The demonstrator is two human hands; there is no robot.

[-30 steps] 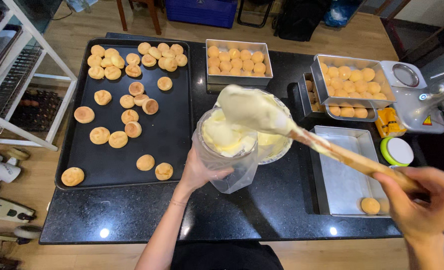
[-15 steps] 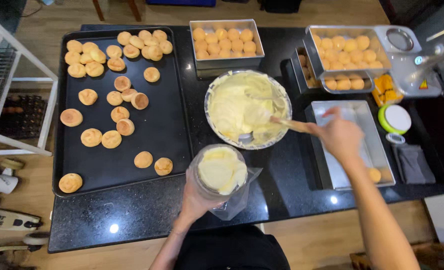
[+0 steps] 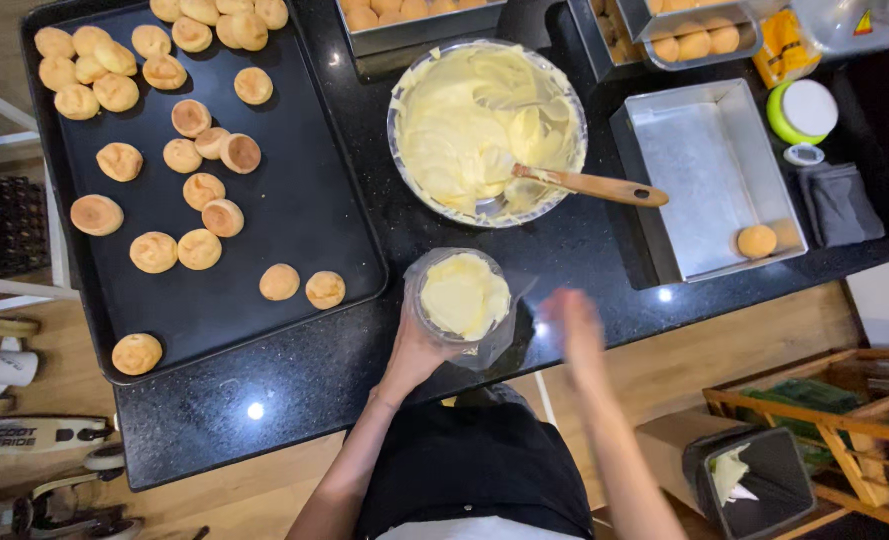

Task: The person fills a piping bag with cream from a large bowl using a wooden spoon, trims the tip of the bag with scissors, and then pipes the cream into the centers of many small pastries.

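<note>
Piping bag [image 3: 463, 300]: soft, slippery plastic, heavy with cream, floppy. Left hand [image 3: 412, 352] cups its underside; best grip there. Right hand [image 3: 572, 325] blurred, state unclear.

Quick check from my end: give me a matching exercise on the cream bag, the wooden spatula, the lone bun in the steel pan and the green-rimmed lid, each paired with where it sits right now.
Things:
1. cream bag
2. wooden spatula
3. lone bun
4. green-rimmed lid

Places:
A. on the counter, right of the steel pan
B. in the grip of the left hand
C. near corner of the steel pan
D. resting in the mixing bowl, handle over the rim

Pairs: 1-B, 2-D, 3-C, 4-A
</note>
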